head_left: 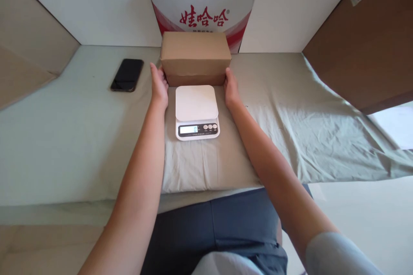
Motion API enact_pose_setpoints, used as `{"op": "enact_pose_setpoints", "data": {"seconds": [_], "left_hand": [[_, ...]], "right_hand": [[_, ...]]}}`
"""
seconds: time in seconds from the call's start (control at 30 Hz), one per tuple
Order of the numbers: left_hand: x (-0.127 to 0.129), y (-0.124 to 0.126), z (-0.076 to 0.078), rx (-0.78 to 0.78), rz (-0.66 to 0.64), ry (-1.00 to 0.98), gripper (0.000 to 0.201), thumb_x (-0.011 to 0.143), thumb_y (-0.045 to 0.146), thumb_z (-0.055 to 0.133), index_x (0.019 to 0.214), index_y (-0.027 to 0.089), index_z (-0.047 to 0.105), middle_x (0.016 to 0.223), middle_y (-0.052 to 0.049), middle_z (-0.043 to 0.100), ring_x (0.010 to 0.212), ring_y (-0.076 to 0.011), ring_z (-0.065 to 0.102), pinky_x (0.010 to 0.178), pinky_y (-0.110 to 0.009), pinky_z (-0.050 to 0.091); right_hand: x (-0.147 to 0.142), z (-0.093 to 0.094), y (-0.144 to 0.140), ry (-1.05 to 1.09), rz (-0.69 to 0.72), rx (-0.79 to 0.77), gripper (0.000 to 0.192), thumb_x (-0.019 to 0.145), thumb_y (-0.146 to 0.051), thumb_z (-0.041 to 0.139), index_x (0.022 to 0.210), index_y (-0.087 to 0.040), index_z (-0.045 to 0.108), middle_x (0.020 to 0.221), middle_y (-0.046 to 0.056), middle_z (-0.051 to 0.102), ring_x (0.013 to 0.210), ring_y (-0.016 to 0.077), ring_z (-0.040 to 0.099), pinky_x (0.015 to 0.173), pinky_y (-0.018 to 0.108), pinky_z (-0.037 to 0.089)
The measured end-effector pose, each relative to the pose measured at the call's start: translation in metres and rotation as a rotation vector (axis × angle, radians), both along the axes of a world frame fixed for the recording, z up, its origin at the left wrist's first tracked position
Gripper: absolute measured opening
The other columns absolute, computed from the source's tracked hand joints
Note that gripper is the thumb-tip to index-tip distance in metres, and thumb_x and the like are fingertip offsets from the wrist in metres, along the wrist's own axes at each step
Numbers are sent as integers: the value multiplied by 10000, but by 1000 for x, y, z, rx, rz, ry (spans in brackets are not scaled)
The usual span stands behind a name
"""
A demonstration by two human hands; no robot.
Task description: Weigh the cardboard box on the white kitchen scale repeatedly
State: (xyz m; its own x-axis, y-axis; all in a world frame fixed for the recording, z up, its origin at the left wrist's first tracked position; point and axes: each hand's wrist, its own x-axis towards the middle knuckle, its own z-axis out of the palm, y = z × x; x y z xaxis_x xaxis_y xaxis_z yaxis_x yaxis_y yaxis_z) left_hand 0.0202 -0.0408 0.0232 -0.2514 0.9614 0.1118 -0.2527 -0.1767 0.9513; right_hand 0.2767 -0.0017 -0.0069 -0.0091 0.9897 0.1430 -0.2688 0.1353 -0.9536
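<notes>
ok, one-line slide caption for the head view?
Both hands, left and right, flank a cardboard box behind a white scale.

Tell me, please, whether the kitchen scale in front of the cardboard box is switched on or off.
On: the scale shows a lit digit, apparently zero, in its display, and its white platform carries nothing.

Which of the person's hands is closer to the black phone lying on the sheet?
Left. The left hand rests on the brown cardboard box's left end, beside the black phone; the right hand is at the box's far end.
</notes>
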Motion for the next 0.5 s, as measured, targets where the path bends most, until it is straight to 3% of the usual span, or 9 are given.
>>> {"op": "enact_pose_setpoints", "data": {"seconds": [0.13, 0.27, 0.4, 0.5], "left_hand": [[4, 1, -1, 17, 8, -37, 771, 1220, 676, 165, 1291, 236, 794, 1513, -110, 817, 1680, -268, 557, 1442, -466, 409], [5, 2, 4, -17, 37, -44, 735, 1226, 713, 235, 1267, 247, 801, 1467, -76, 840, 1695, -275, 536, 1435, -452, 407], [8, -6, 28, -57, 64, -35, 787, 1269, 543, 24, 1428, 201, 715, 1475, -10, 836, 1727, -225, 475, 1471, -473, 318], [9, -24, 54, 11, 23, -7, 745, 1272, 523, 44, 1466, 162, 667, 1674, -57, 720, 1732, -248, 465, 1478, -491, 311]], "right_hand": [[-6, 11, -10, -33, -57, 79, 629, 881, -690, 697, 1391, -322, 676, 1652, -10, 725, 1693, 240, 526, 1526, 464, 298], [-8, 20, -15, -79, -70, 90, 739, 807, -806, 703, 1355, -312, 695, 1588, 48, 748, 1698, 323, 528, 1528, 541, 318], [-7, 36, -15, -111, -54, 122, 685, 861, -794, 689, 1379, -345, 685, 1602, 20, 732, 1711, 314, 510, 1528, 538, 338], [-3, 62, -23, -165, -57, 191, 620, 957, -748, 666, 1429, -346, 673, 1610, 22, 712, 1732, 323, 481, 1528, 565, 335]]}}
